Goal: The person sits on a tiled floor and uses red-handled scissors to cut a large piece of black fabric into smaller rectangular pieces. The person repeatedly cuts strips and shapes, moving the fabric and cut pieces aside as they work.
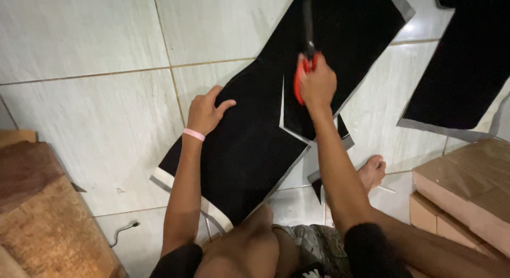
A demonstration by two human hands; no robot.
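A long black sheet (244,150) with a pale backing lies on the white tiled floor (95,113). My left hand (204,112), with a pink band on its wrist, presses flat on the sheet's left part. My right hand (317,84) grips red-handled scissors (307,49) whose dark blades point away from me along a cut running up the middle of the sheet. The cut has split the sheet into two flaps near my right wrist.
A second black sheet (462,71) lies at the upper right. Brown foam-like blocks (467,193) are stacked at the right, and wooden boards (48,214) rest at the lower left. A thin cable (123,230) lies on the tiles. My bare foot (373,172) rests by the sheet.
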